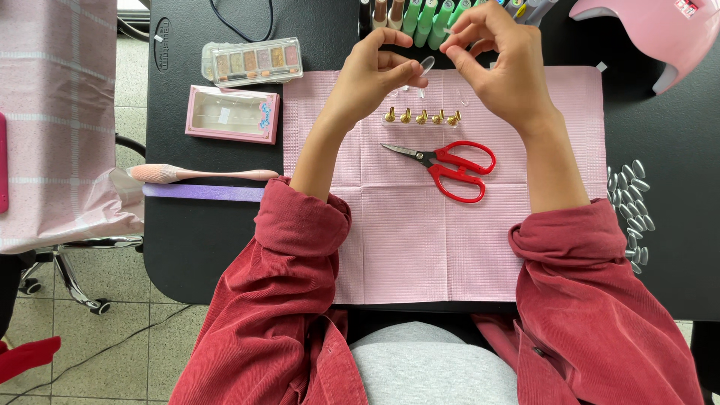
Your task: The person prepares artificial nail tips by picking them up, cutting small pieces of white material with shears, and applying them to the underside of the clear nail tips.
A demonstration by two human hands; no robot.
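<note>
While my left hand [375, 71] pinches the clear nail tip [427, 64] by its edge just above the row of gold stands [422, 117], my right hand [499, 64] hovers beside it, fingers curled and holding nothing that I can see. I judge the tip featherlight, thin, slick and easily flicked away, so its side edges are the best hold. Red scissors [450, 166] lie below the stands on the pink mat [420, 240].

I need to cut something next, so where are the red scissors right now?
In the head view, the red scissors lie shut on the pink mat, between the forearms, just below the row of small gold stands.
</note>
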